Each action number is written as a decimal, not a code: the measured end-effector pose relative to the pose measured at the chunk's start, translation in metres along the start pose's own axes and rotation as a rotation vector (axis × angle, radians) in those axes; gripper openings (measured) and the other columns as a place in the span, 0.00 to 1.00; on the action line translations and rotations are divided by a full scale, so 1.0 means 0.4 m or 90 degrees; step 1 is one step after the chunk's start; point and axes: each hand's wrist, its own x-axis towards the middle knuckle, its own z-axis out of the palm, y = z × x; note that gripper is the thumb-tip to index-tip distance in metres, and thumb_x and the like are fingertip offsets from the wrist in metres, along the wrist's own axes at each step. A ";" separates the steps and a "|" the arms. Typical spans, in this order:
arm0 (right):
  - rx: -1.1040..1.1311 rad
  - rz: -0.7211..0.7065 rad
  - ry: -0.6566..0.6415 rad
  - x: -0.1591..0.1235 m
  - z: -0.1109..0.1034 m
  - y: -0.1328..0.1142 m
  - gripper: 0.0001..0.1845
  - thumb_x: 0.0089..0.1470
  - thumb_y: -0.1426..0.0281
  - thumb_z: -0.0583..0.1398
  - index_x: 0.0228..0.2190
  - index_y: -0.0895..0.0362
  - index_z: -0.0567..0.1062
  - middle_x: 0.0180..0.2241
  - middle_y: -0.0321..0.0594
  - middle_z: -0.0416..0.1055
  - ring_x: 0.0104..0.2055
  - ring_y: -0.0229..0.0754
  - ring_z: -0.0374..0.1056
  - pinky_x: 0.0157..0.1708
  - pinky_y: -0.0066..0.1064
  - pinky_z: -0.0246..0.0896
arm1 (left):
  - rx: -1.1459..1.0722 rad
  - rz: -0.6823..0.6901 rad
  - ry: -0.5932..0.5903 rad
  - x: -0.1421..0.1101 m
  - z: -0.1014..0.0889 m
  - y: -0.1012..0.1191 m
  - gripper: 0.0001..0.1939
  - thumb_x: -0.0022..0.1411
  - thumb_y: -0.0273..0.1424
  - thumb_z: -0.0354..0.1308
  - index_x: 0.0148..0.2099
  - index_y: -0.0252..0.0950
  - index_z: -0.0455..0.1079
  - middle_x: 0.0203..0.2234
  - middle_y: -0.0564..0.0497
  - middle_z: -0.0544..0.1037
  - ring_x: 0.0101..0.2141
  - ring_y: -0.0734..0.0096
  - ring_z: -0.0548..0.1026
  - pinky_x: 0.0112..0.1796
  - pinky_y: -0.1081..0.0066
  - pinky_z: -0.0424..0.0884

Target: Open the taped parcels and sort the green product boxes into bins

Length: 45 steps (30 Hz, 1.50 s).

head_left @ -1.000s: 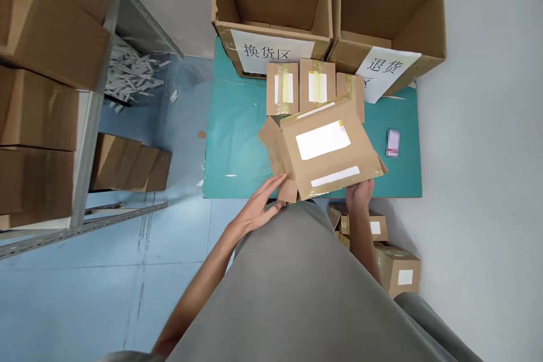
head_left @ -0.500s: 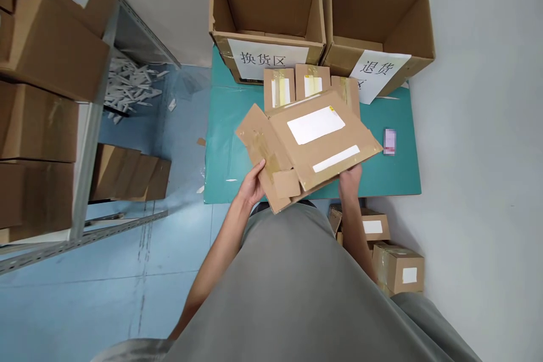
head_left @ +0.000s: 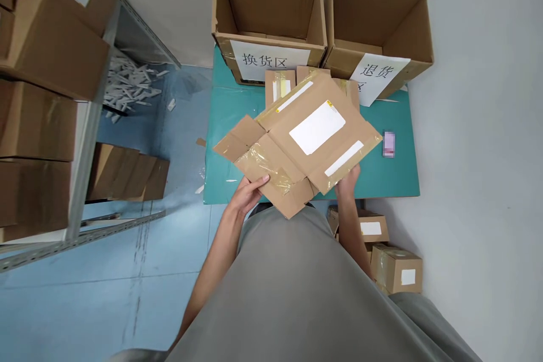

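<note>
I hold a flat cardboard box (head_left: 305, 141) with two white labels and loose taped flaps above a green mat (head_left: 231, 130). My left hand (head_left: 248, 192) grips its lower left flap edge, fingers closed on the cardboard. My right hand (head_left: 348, 181) holds the box from underneath at its lower right; only part of it shows. The box is tilted, its left flaps open. Behind it, small taped boxes (head_left: 278, 86) stand on the mat, partly hidden.
Two large open cartons with paper signs, left carton (head_left: 267, 17) and right carton (head_left: 377, 28), stand at the mat's far edge. A small pink item (head_left: 388, 143) lies on the mat at right. Small boxes (head_left: 396, 268) sit on the floor by my right leg. A metal shelf (head_left: 80, 147) with cartons is at left.
My left hand has taken hold of the box's left flap. The box has risen, turned counter-clockwise, and its left flaps have spread wider.
</note>
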 end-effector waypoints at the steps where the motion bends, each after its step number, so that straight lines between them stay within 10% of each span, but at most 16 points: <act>1: 0.013 0.020 -0.003 0.007 0.000 -0.006 0.26 0.61 0.48 0.66 0.54 0.51 0.77 0.55 0.46 0.82 0.58 0.54 0.80 0.59 0.50 0.81 | -0.007 0.002 0.012 0.002 -0.006 -0.003 0.43 0.56 0.50 0.79 0.68 0.36 0.76 0.65 0.35 0.81 0.68 0.30 0.76 0.67 0.38 0.77; 8: 0.087 0.085 0.017 0.045 -0.043 -0.021 0.47 0.67 0.29 0.48 0.59 0.52 0.79 0.62 0.53 0.81 0.69 0.54 0.76 0.69 0.52 0.74 | -0.014 -0.022 0.052 0.025 -0.066 -0.009 0.43 0.51 0.49 0.82 0.64 0.35 0.79 0.60 0.35 0.85 0.66 0.30 0.78 0.67 0.37 0.77; 11: 0.009 0.048 0.040 0.073 -0.085 -0.025 0.44 0.65 0.33 0.61 0.65 0.53 0.75 0.67 0.53 0.78 0.70 0.53 0.75 0.72 0.52 0.70 | 0.004 -0.036 0.031 0.035 -0.118 -0.001 0.43 0.48 0.50 0.83 0.61 0.34 0.81 0.57 0.34 0.86 0.63 0.31 0.81 0.65 0.39 0.78; 15: -0.133 0.061 -0.172 0.112 -0.104 0.007 0.40 0.49 0.45 0.79 0.56 0.55 0.82 0.57 0.51 0.85 0.60 0.56 0.80 0.65 0.52 0.75 | 0.024 -0.077 0.003 0.059 -0.212 -0.019 0.39 0.47 0.47 0.84 0.57 0.34 0.82 0.55 0.34 0.87 0.59 0.35 0.84 0.62 0.42 0.81; 19: -0.228 0.144 -0.345 0.104 -0.043 0.117 0.26 0.51 0.50 0.77 0.43 0.54 0.82 0.49 0.48 0.87 0.51 0.55 0.83 0.56 0.49 0.80 | 0.127 -0.087 0.161 0.104 -0.309 -0.090 0.35 0.53 0.42 0.77 0.60 0.34 0.77 0.56 0.35 0.86 0.56 0.44 0.85 0.58 0.50 0.82; 23: -0.507 0.229 -0.326 0.030 0.059 0.262 0.09 0.58 0.64 0.70 0.39 0.54 0.79 0.45 0.46 0.87 0.50 0.52 0.82 0.56 0.41 0.77 | 0.304 -0.162 0.395 0.139 -0.374 -0.183 0.30 0.51 0.31 0.70 0.58 0.31 0.76 0.51 0.36 0.87 0.54 0.47 0.84 0.58 0.54 0.79; 32: -0.683 0.237 -0.276 -0.052 0.131 0.389 0.14 0.60 0.72 0.64 0.47 0.56 0.83 0.51 0.54 0.86 0.60 0.58 0.80 0.62 0.40 0.70 | 0.309 -0.198 0.461 0.130 -0.437 -0.298 0.22 0.49 0.24 0.66 0.49 0.34 0.78 0.42 0.41 0.86 0.53 0.46 0.82 0.59 0.56 0.75; 45: -0.485 0.139 -0.369 -0.010 0.278 0.376 0.13 0.52 0.65 0.65 0.40 0.53 0.77 0.37 0.43 0.85 0.40 0.49 0.81 0.47 0.38 0.77 | 0.126 -0.161 0.510 0.010 -0.565 -0.288 0.28 0.53 0.31 0.69 0.56 0.38 0.70 0.28 0.56 0.75 0.32 0.65 0.78 0.37 0.70 0.74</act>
